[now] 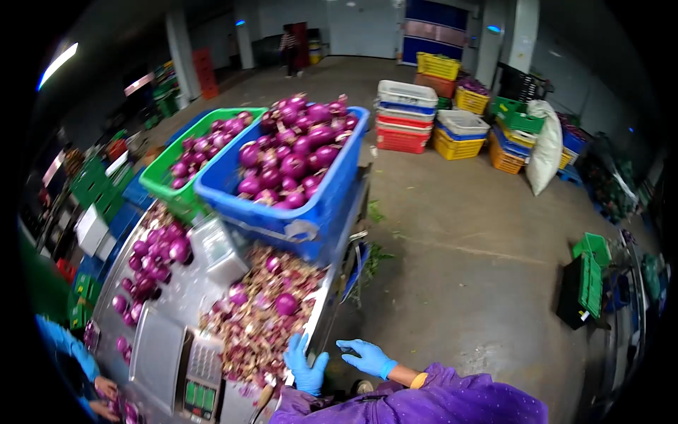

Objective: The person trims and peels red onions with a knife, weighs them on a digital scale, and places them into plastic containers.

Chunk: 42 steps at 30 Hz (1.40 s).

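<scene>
My left hand [306, 367], in a blue glove, is at the metal table's edge with fingers apart and nothing in it. Beside it, over the floor, my right hand [369, 359] has its gloved fingers stretched out and holds nothing. Left of my hands lies a heap of onion skins [265, 332] with a few red onions [286, 304] on it. What looks like a tool handle [265, 396] sticks out near the table's front edge. A digital scale [201, 374] with a flat metal pan [157, 357] stands on the table.
A blue crate [282, 230] and a green crate [191, 194], both full of red onions, stand at the table's far end. More onions [152, 261] lie left. Another person's hands [106, 396] are at lower left. Stacked crates [404, 134] stand across the floor.
</scene>
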Motion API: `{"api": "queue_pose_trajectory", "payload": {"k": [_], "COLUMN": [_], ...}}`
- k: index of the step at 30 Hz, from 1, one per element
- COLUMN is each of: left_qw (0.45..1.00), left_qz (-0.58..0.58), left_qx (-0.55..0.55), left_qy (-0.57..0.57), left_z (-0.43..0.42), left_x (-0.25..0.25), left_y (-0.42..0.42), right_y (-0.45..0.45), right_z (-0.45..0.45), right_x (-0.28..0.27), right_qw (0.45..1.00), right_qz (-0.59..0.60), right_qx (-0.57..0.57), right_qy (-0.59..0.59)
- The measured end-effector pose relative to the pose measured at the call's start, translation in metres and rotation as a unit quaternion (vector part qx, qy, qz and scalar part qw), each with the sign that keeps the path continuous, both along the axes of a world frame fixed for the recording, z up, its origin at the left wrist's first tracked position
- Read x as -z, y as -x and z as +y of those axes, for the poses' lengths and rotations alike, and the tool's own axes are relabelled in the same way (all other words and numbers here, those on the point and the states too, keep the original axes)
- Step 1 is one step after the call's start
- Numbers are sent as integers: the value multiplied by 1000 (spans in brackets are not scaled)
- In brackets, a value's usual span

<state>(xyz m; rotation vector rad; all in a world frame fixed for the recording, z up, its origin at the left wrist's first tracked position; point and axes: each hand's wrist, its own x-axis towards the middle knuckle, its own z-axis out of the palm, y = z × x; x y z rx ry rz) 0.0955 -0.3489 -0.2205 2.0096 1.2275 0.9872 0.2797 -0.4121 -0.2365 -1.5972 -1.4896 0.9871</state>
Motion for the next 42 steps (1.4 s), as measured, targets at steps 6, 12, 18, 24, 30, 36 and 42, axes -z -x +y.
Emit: {"api": "queue_pose_trajectory", "payload": {"k": [6,12,18,24,30,36,42], "left_qw": [987,962,959,960,977,946,954], "left_qz": [13,-68,-73,-68,-74,-101,-65], "left_qx": [152,212,256,197,-31,-156,-105], "left_qy": [54,156,93,187,196,267,272], "left_z": [47,126,207,242,212,172,201], "left_x": [-5,-6,-12,-25,-22,-24,11], "left_y": [-123,-212,-308,-336,-324,-329,-337], "right_y": [-88,-160,-278,-351,-368,-381,-366], "right_z": [5,49,155,215,242,288,337], "right_x": [-13,12,18,6,36,56,40], "right_qw": [977,973,987,959,933,930,927], "right_qz": [94,138,86,214,188,129,38], "right_qx": [190,151,102,132,-117,-220,-291], "right_qy": [19,111,91,132,284,266,234]}}
